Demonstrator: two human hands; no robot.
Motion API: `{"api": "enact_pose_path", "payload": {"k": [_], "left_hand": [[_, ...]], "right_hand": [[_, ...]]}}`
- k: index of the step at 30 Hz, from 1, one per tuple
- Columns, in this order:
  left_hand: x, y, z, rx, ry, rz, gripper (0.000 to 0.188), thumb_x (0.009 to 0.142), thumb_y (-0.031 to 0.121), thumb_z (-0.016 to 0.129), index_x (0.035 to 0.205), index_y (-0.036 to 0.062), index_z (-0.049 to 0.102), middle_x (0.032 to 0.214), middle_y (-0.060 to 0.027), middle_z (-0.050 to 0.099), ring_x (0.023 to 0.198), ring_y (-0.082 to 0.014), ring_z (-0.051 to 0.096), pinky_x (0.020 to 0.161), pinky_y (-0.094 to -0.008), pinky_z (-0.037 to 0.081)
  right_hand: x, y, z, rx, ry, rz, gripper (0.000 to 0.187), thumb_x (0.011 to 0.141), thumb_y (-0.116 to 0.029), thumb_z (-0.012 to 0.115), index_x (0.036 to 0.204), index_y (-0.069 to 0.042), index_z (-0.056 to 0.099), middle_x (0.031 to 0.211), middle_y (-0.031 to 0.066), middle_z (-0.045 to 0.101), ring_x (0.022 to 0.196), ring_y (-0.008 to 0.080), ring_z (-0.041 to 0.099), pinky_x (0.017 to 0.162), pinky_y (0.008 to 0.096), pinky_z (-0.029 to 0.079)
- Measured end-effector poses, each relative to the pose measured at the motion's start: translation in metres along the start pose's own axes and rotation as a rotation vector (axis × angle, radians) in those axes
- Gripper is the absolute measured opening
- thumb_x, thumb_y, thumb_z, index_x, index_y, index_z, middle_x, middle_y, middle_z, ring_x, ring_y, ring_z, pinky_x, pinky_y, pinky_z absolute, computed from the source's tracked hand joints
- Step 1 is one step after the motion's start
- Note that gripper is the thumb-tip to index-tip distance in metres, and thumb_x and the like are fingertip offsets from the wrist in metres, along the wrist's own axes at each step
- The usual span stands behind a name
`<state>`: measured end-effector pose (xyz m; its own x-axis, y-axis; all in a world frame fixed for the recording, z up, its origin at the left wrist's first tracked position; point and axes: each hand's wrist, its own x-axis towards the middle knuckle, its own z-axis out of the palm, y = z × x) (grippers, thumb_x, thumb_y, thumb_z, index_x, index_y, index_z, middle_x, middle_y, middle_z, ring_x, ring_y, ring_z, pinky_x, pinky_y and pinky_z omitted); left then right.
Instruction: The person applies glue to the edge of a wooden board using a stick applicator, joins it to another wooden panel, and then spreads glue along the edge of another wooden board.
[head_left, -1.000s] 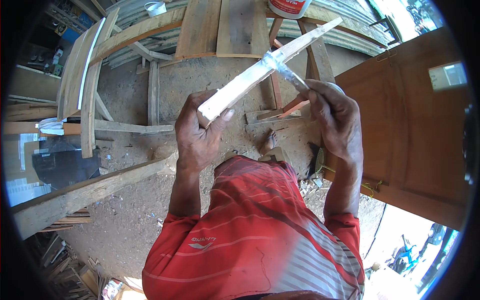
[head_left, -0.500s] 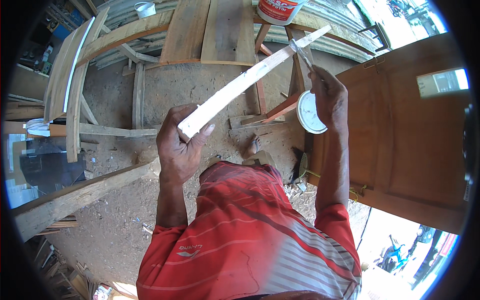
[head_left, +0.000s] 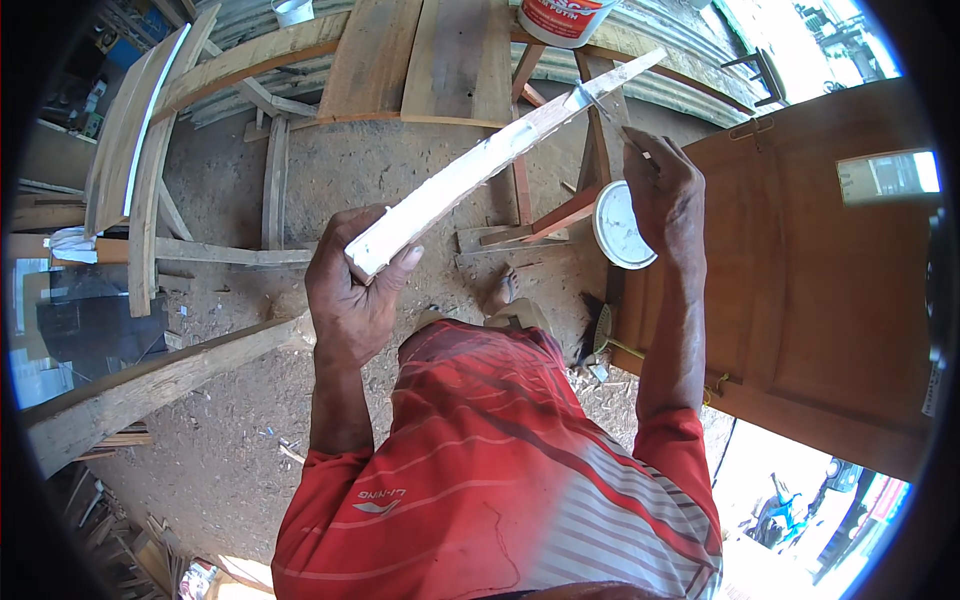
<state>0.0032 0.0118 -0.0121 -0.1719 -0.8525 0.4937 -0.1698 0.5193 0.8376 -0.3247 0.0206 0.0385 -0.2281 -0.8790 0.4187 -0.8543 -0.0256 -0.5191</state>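
My left hand [head_left: 350, 290] is closed around the near end of a long wooden strip [head_left: 500, 150]. The strip slants away up to the right, and its upper face carries a white, wet-looking coat that thins toward the far end. My right hand [head_left: 665, 190] pinches a thin, flat-bladed spreader [head_left: 592, 97], probably a putty knife; its handle is mostly hidden in the fingers. The blade lies against the strip near its far part. Beyond the right wrist shows a round white lid or tub [head_left: 622, 225], partly covered by the hand.
Wide boards [head_left: 458, 65] lie across a wooden stand at the far side, with a white and red bucket [head_left: 565, 18] beside them. A brown door-like panel [head_left: 780, 260] stands on the right. At the left, a timber beam [head_left: 170, 385] reaches in above the dirt floor.
My right hand has shifted slightly to the right, and the blade has moved a little down along the strip. My left hand and the strip's near end have drifted slightly left.
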Motion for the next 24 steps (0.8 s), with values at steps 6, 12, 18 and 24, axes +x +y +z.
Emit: {"api": "enact_pose_path", "payload": {"k": [6, 12, 18, 24], "left_hand": [[-0.004, 0.000, 0.000, -0.002, -0.004, -0.042, 0.037, 0.090, 0.010, 0.079, 0.121, -0.0023, 0.062, 0.113, -0.0089, 0.066, 0.103, -0.0180, 0.063, 0.091, -0.0323, 0.050], [-0.003, -0.003, 0.000, -0.014, 0.014, -0.044, 0.038, 0.088, 0.005, 0.080, 0.122, 0.0026, 0.063, 0.115, -0.0108, 0.066, 0.103, -0.0189, 0.066, 0.087, -0.0310, 0.053], [-0.002, -0.002, -0.001, -0.012, 0.011, -0.034, 0.038, 0.088, 0.006, 0.080, 0.121, 0.0032, 0.063, 0.114, -0.0107, 0.066, 0.102, -0.0190, 0.066, 0.085, -0.0309, 0.054], [-0.001, -0.004, 0.000, -0.016, -0.010, -0.016, 0.037, 0.088, 0.006, 0.080, 0.120, 0.0030, 0.063, 0.114, -0.0109, 0.066, 0.100, -0.0191, 0.066, 0.083, -0.0308, 0.054]], "right_hand": [[-0.010, -0.022, -0.005, 0.002, -0.054, -0.038, 0.022, 0.092, -0.005, 0.064, 0.112, -0.003, 0.073, 0.099, 0.0147, 0.073, 0.079, 0.0298, 0.073, 0.072, 0.0373, 0.056], [-0.031, -0.049, -0.003, -0.001, -0.057, -0.069, 0.026, 0.089, -0.001, 0.069, 0.114, -0.004, 0.073, 0.104, 0.0138, 0.073, 0.080, 0.0277, 0.073, 0.070, 0.0374, 0.058], [-0.030, -0.057, -0.014, 0.178, -0.086, -0.020, 0.026, 0.088, 0.003, 0.068, 0.113, -0.001, 0.073, 0.104, 0.0158, 0.072, 0.084, 0.0271, 0.074, 0.074, 0.0348, 0.057], [-0.021, -0.028, -0.001, -0.075, 0.011, 0.005, 0.021, 0.091, 0.001, 0.066, 0.111, -0.002, 0.074, 0.101, 0.0153, 0.073, 0.080, 0.0279, 0.073, 0.071, 0.0366, 0.056]]}}
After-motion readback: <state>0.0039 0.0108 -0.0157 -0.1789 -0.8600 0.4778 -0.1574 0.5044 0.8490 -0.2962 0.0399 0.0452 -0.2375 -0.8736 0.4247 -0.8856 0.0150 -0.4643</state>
